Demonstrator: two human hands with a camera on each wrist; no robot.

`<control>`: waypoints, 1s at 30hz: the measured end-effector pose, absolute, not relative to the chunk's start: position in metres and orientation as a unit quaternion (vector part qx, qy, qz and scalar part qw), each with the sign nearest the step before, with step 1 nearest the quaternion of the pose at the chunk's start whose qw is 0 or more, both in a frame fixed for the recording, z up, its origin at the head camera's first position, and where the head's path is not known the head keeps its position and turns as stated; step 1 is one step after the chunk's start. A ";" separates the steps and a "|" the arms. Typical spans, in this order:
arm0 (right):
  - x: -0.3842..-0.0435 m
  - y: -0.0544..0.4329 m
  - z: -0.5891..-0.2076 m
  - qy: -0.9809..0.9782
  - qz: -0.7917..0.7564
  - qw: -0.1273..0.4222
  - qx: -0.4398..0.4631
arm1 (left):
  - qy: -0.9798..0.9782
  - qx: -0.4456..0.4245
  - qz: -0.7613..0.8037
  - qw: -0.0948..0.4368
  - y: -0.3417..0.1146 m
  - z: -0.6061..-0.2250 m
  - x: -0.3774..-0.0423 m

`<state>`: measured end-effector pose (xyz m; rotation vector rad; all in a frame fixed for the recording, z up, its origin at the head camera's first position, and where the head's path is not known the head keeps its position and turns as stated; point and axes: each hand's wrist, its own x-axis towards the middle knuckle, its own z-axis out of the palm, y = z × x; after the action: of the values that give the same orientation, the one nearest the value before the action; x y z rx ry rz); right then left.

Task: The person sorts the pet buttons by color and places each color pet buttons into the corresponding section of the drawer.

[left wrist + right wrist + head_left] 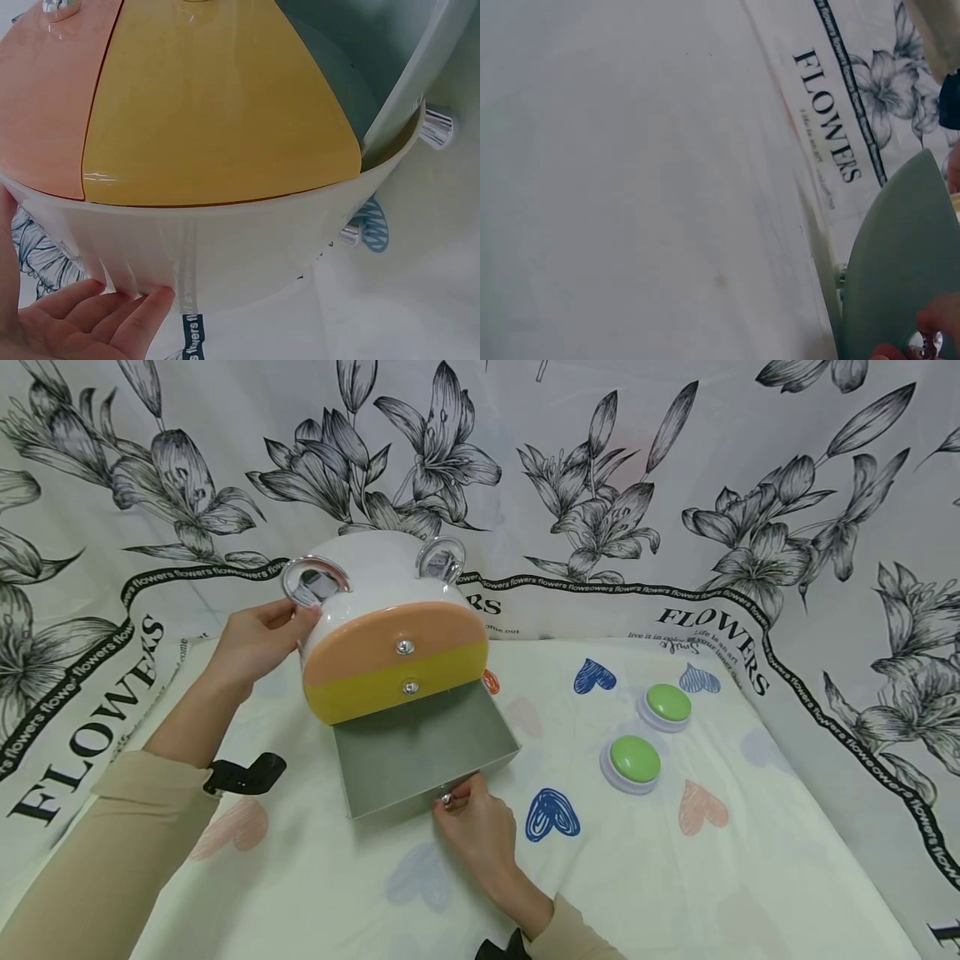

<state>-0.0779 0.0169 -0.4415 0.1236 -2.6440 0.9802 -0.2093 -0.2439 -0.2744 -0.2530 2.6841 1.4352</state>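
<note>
A small white drawer cabinet (375,560) with rounded sides stands tilted in the head view, with two silver ring-like parts (442,560) on top. Its orange drawer front (360,652) and yellow drawer front (442,668) are closed. Below them the grey-green drawer (420,752) is pulled far out, its visible inside bare. My left hand (262,635) rests against the cabinet's left side, fairly straight fingers (112,315) touching the white wall. With thumb and fingers, my right hand (483,831) pinches the silver knob (924,343) on the grey-green drawer's front.
Two green-topped push buttons (635,758) with pale bases stand to the right on the heart-printed cloth (630,877). Behind the cabinet hangs a flower-printed fabric (510,452). Silver feet (437,126) show under the cabinet in the left wrist view.
</note>
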 end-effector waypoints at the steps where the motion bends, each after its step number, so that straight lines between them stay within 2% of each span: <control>1: -0.078 0.017 -0.442 -0.925 0.341 0.161 0.047 | 0.878 -0.084 0.470 0.044 -0.244 -0.274 -0.209; 10: -0.078 0.030 -0.442 -0.914 0.348 0.173 0.113 | 0.877 -0.084 0.471 0.045 -0.245 -0.274 -0.209; 19: -0.088 0.072 -0.435 -0.895 0.371 0.170 0.183 | 0.877 -0.079 0.471 0.044 -0.244 -0.275 -0.208; 26: -0.098 0.114 -0.433 -0.879 0.366 0.232 0.201 | 0.878 -0.081 0.469 0.044 -0.244 -0.275 -0.209; 30: -0.103 0.139 -0.433 -0.883 0.361 0.243 0.179 | 0.880 -0.078 0.468 0.042 -0.245 -0.275 -0.209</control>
<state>-0.1031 0.1388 -0.4330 0.4884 -2.4118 0.9860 -0.2091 -0.2446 -0.2747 -0.2378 2.6915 1.4307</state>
